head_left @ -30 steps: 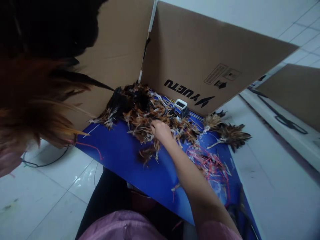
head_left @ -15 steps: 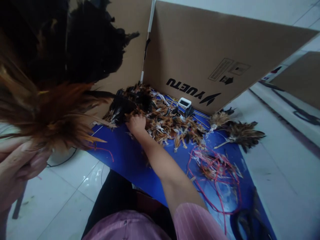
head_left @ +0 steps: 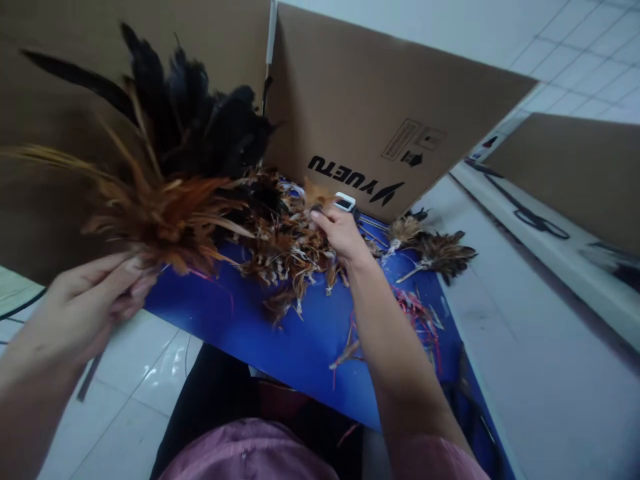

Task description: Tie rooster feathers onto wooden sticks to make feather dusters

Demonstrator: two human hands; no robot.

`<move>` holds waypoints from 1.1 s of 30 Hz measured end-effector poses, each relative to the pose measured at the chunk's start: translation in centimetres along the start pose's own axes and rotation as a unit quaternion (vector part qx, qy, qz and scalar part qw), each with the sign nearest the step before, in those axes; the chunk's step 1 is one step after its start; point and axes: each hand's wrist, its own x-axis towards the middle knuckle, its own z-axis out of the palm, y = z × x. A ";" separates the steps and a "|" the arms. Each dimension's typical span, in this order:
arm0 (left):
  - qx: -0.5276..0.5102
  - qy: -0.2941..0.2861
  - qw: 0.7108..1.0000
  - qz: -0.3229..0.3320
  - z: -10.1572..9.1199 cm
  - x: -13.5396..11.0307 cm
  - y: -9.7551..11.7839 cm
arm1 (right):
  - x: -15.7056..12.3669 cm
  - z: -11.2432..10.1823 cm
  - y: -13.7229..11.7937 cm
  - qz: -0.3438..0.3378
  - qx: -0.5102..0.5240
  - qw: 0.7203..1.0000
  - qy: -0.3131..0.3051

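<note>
My left hand (head_left: 107, 287) is closed round the base of a large feather bunch (head_left: 165, 213), with black plumes above and rusty brown ones below, raised at the left. Pinched in my right hand (head_left: 337, 230) is a small tuft of orange-brown feathers (head_left: 319, 195), over the far side of the table. Below and left of that hand spreads a heap of brown feather tufts (head_left: 280, 247) with white bound ends. The lower end of the large bunch is hidden by my left fingers.
Cardboard panels (head_left: 350, 87) stand behind the blue table (head_left: 300, 347). A small white-framed device (head_left: 345, 202) sits by the panel. Two finished-looking feather bunches (head_left: 443, 253) lie at the right edge. Tangled pink string (head_left: 417, 310) lies nearer me, partly behind my right forearm.
My right hand has moved from the left of the heap rightward and up, now with a small feather tuft. The large bunch appears lower and farther from the camera. The view has shifted.
</note>
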 end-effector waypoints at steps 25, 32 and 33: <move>0.014 -0.253 0.967 -0.036 17.1 -2.1 -5.3 | -14.7 1.3 -0.6 0.132 0.208 0.968 -0.051; 0.030 -0.261 0.964 -0.036 16.8 -2.0 -6.1 | -14.7 1.0 0.5 0.111 0.130 0.984 -0.057; 0.031 -0.262 0.964 -0.034 16.8 -2.0 -6.2 | -14.7 1.1 0.7 0.104 0.103 0.988 -0.055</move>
